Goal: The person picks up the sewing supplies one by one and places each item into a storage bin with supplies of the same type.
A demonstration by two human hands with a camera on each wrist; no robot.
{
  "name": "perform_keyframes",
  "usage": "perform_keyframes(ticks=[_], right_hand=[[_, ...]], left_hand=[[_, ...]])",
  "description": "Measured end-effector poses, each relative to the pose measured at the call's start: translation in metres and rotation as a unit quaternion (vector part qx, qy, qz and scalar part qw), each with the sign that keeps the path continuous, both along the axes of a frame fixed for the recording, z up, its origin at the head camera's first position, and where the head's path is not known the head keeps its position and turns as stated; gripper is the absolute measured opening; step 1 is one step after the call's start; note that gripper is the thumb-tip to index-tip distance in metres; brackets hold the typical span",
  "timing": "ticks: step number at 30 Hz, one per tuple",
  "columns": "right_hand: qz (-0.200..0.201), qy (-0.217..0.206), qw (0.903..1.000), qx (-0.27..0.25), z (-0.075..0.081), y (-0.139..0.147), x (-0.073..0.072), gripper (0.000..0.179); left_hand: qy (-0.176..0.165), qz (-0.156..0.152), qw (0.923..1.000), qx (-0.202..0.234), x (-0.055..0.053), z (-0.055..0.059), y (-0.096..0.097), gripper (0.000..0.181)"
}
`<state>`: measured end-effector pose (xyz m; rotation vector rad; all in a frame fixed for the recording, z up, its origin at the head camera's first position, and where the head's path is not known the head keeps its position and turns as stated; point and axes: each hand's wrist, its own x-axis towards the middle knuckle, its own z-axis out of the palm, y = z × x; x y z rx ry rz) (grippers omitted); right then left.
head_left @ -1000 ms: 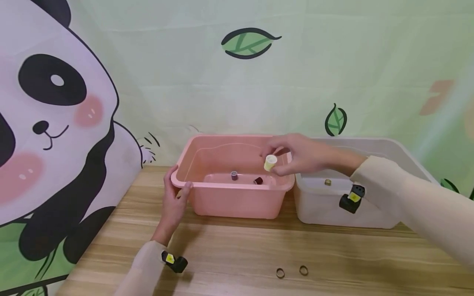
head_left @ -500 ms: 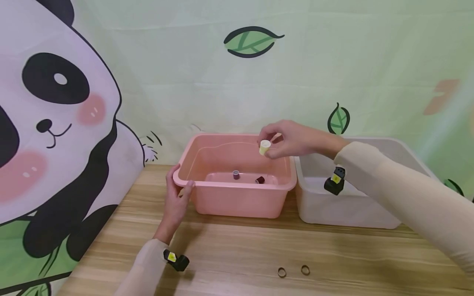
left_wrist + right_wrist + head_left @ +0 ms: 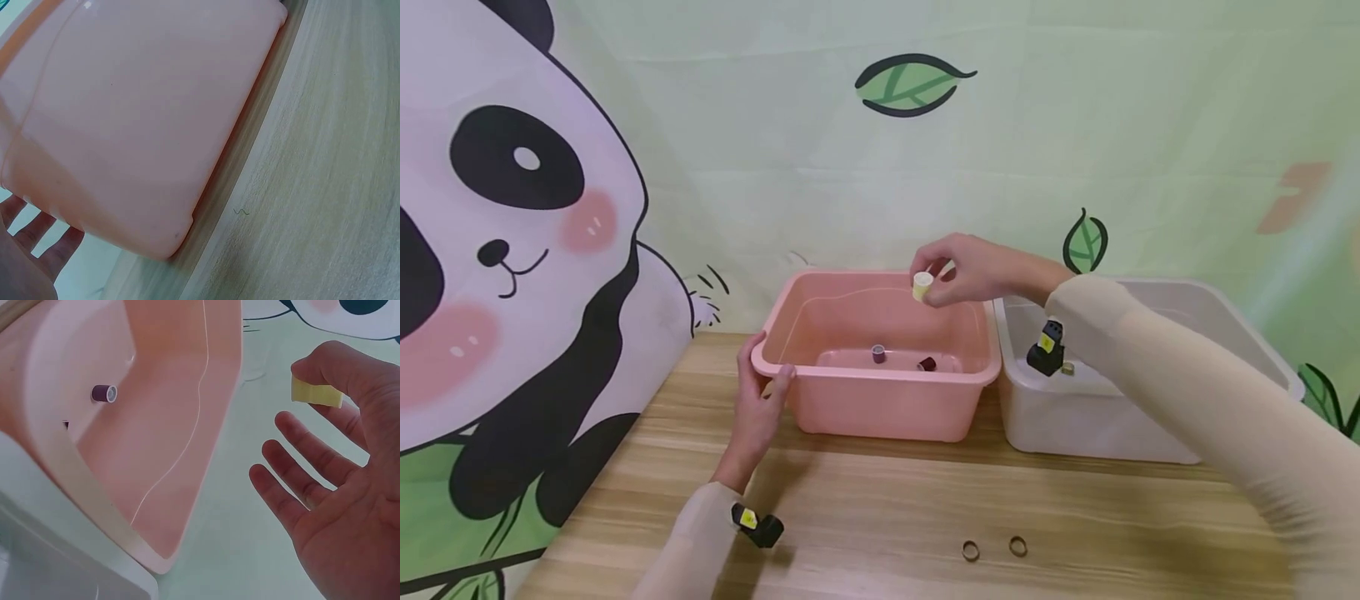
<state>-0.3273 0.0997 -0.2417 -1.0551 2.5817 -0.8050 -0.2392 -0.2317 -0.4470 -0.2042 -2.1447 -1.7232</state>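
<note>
Open air leads down into the pink bin [image 3: 880, 406] left of the right hand [image 3: 972, 268]; on its floor, a purple cap [image 3: 878, 354] and a dark red cap [image 3: 927, 365] are in the way. The left hand [image 3: 756, 417] blocks its left end. The right sleeve [image 3: 1180, 367] crosses above the white bin [image 3: 1097, 425]; the bins' rims nearly meet. In front, room runs along the table [image 3: 865, 500] toward two rings [image 3: 971, 560].

Small pale-yellow cylinder [image 3: 922, 287], white end up — pinched between thumb and fingertips of right hand [image 3: 961, 268]. Pink bin [image 3: 880, 407], open-topped, upright — rim gripped by left hand [image 3: 758, 414], between thumb and fingers.
</note>
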Motion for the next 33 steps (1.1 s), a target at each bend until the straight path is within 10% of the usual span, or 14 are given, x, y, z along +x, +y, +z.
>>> perform_keyframes(ticks=[33], right_hand=[[-0.046,-0.001,0.9989,0.004,-0.019,-0.025,-0.041,0.019]], left_hand=[[-0.003,0.002,1.0,-0.002,-0.002,-0.002,-0.002,0.065]])
